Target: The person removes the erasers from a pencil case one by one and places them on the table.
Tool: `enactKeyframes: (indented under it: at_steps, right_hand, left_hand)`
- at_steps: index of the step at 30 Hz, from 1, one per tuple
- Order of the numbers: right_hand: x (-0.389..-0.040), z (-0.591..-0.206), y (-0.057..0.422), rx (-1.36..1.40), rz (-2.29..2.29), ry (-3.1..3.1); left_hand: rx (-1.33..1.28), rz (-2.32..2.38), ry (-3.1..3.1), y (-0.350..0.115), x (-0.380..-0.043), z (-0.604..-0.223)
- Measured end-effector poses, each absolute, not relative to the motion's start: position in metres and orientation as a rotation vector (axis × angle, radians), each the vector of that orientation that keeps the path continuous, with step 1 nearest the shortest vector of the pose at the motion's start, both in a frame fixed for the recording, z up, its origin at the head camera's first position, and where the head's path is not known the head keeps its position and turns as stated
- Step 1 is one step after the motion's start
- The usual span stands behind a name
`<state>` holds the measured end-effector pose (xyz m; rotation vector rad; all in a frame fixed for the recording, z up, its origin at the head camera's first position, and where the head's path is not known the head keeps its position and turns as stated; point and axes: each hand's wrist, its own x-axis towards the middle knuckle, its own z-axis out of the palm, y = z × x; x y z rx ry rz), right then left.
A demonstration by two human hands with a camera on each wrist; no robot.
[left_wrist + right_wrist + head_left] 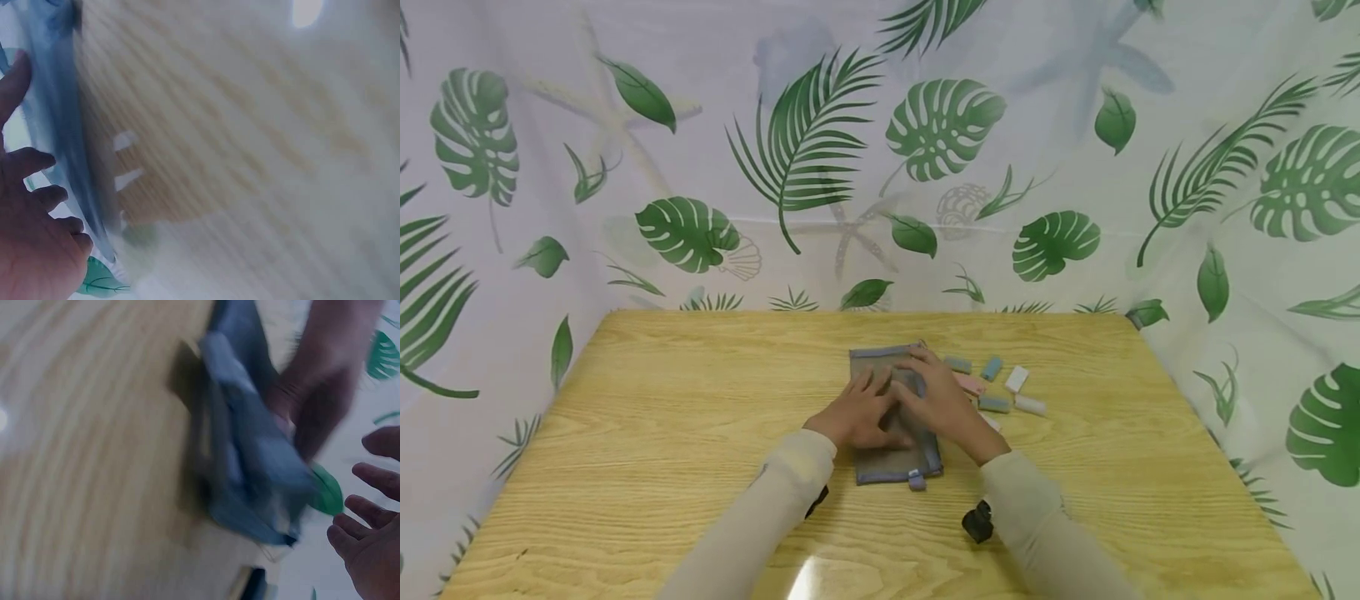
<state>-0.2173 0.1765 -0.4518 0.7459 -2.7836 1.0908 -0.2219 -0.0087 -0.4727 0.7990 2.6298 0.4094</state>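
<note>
A grey-blue mesh zip pouch (880, 467) lies flat on the wooden table. My left hand (859, 414) rests on the pouch with its fingers spread; in the left wrist view that hand (37, 231) shows beside the pouch's blue edge (59, 106). Over the pouch's right side hovers my right hand (943, 400), fingers apart. The right wrist view has the right hand (369, 519) apart from the raised, blurred pouch (250, 444), holding nothing. Close to its right lie several small blocks, among them a pink one (970, 383), a white one (1017, 379) and a grey-blue one (994, 404).
More small pieces lie by the pouch: a teal one (992, 368), a white roll-like one (1030, 406) and a grey one (957, 364). Leaf-patterned cloth (850, 250) hangs behind and beside the wooden table (700, 400).
</note>
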Motion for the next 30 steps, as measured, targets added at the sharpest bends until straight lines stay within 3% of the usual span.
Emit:
enactKeyframes:
  at_steps: [11, 17, 23, 30]
  right_hand:
    - [-0.209, -0.487, 0.166, 0.836, 0.284, -3.034]
    - [-0.204, -0.489, 0.165, 0.912, 0.107, -3.037]
    - [-0.208, -0.487, 0.168, 0.937, 0.130, -3.067]
    - [-0.214, -0.466, 0.182, 0.866, 0.627, -2.773]
  left_hand:
    - [0.786, 0.342, 2.633, -0.020, -0.216, -0.470]
    - [0.763, 0.286, 2.615, -0.021, -0.217, -0.471]
    - [0.757, 0.267, 2.613, -0.020, -0.221, -0.465]
    - [0.870, 0.650, 2.795, -0.029, -0.222, -0.455]
